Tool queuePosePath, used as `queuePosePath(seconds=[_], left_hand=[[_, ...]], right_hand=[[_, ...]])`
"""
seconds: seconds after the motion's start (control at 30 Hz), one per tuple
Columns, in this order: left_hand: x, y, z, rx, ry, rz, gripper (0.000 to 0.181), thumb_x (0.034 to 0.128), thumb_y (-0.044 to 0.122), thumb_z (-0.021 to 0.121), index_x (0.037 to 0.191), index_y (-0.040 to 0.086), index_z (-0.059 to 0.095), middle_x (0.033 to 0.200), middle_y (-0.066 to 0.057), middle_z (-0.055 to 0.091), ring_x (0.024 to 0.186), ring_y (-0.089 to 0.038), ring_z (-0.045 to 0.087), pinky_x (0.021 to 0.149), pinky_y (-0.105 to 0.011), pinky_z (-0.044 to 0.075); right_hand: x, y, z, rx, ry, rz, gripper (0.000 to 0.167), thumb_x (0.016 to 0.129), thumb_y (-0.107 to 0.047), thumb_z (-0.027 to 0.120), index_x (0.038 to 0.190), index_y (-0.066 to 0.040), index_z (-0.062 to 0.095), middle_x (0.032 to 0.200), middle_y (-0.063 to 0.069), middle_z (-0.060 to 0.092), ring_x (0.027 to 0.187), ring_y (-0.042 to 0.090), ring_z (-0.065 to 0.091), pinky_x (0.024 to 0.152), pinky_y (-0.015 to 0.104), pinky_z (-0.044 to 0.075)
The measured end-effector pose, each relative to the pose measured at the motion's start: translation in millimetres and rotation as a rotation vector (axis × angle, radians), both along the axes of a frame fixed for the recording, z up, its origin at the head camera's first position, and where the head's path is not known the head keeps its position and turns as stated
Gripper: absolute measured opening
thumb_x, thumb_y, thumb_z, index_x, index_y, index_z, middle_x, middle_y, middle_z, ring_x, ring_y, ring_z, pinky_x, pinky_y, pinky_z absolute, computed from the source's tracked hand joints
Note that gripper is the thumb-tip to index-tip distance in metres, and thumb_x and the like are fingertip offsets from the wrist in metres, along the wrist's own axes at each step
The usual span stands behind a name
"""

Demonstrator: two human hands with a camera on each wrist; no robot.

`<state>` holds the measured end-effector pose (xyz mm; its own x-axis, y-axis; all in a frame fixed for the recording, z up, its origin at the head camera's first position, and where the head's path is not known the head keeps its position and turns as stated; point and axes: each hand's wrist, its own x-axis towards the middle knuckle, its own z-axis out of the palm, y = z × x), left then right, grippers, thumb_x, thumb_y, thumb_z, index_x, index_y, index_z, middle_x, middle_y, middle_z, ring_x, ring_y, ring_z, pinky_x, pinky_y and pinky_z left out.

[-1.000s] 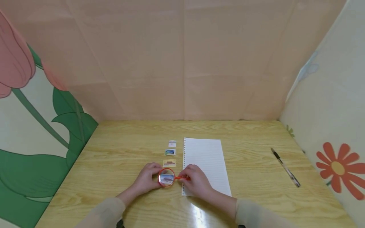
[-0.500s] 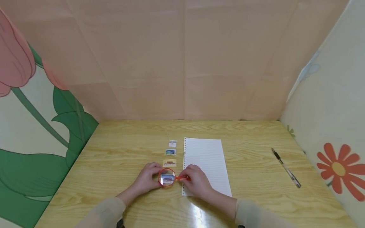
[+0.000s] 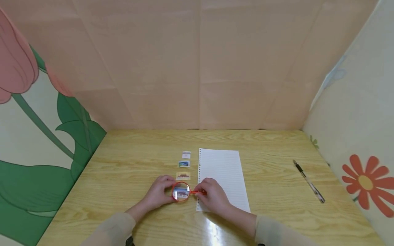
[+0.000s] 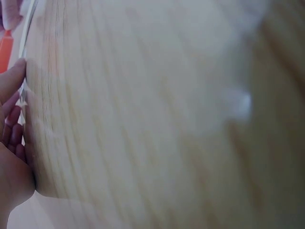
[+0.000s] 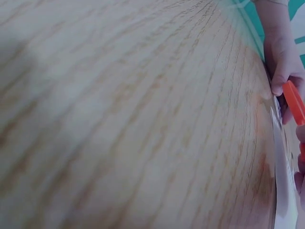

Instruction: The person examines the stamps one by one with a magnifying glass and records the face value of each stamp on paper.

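Note:
In the head view my right hand [image 3: 213,196] pinches the handle of a red magnifying glass [image 3: 190,192], its lens over a small picture card [image 3: 181,193] lying flat. The card appears enlarged through the lens. My left hand [image 3: 158,193] rests at the card's left side, thumb and forefinger spread near its edges; whether they press on it is hidden. In the left wrist view part of the left hand [image 4: 14,176] shows at the left edge. The right wrist view has the left hand [image 5: 282,62] beside the red rim [image 5: 294,102].
Above the lens three small cards lie in a column: yellow [image 3: 183,176], blue-green [image 3: 184,164] and pale [image 3: 186,155]. A lined sheet [image 3: 221,171] with punched holes lies partly under the right hand. Farther right on the wooden table [image 3: 123,164] is a pen [image 3: 309,181].
The magnifying glass has shifted very slightly to the right over the card, with the right hand still pinching its handle. My left hand has stayed in about the same place.

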<state>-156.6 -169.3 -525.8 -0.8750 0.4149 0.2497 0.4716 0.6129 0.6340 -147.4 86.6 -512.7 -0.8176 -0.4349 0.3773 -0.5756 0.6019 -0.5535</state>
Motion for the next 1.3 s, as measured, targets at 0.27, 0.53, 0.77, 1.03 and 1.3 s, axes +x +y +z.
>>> queuePosePath(seconds=[0.27, 0.53, 0.77, 1.03, 1.3], left_hand=[[-0.7, -0.1, 1.3, 0.010, -0.011, -0.004, 0.049, 0.0637, 0.015, 0.092, 0.109, 0.008, 0.074, 0.114, -0.003, 0.063, 0.107, -0.027, 0.054, 0.096, -0.046, 0.047], [-1.1, -0.7, 0.6, 0.006, 0.011, -0.017, 0.046, 0.0655, 0.017, 0.092, 0.107, 0.008, 0.075, 0.112, -0.003, 0.064, 0.107, -0.026, 0.054, 0.095, -0.045, 0.047], [-1.3, -0.5, 4.7, 0.023, -0.008, -0.027, 0.042, 0.0682, 0.025, 0.091, 0.105, 0.010, 0.075, 0.110, -0.002, 0.064, 0.105, -0.025, 0.055, 0.095, -0.045, 0.047], [-3.9, -0.2, 12.4, 0.092, -0.162, -0.013, 0.045, 0.0740, 0.026, 0.088, 0.113, 0.010, 0.073, 0.110, 0.000, 0.068, 0.106, -0.024, 0.060, 0.098, -0.048, 0.045], [1.4, 11.9, 27.9, 0.169, -0.204, 0.043, 0.040, 0.0782, 0.016, 0.084, 0.115, 0.005, 0.072, 0.108, -0.003, 0.071, 0.104, -0.024, 0.065, 0.097, -0.047, 0.049]], right_hand=[[0.3, 2, -1.7, -0.002, 0.024, -0.006, 0.014, 0.075, -0.011, 0.085, 0.080, -0.015, 0.073, 0.078, -0.012, 0.056, 0.076, 0.007, 0.049, 0.068, 0.025, 0.045], [0.3, 2, -4.5, -0.020, 0.045, -0.002, 0.014, 0.075, -0.009, 0.085, 0.081, -0.015, 0.074, 0.079, -0.012, 0.058, 0.078, 0.008, 0.051, 0.070, 0.026, 0.047], [-1.1, 12, -2.3, -0.066, 0.025, -0.033, 0.016, 0.075, -0.007, 0.084, 0.081, -0.017, 0.074, 0.079, -0.013, 0.059, 0.076, 0.007, 0.050, 0.068, 0.026, 0.046], [-3.5, 51, -7.0, -0.162, 0.102, -0.077, 0.024, 0.070, 0.002, 0.085, 0.081, -0.015, 0.074, 0.077, -0.013, 0.061, 0.072, 0.005, 0.049, 0.064, 0.023, 0.044], [-1.5, 108, -9.5, -0.187, 0.127, -0.191, 0.024, 0.070, 0.005, 0.084, 0.081, -0.014, 0.073, 0.076, -0.011, 0.060, 0.068, 0.006, 0.049, 0.059, 0.019, 0.042]])
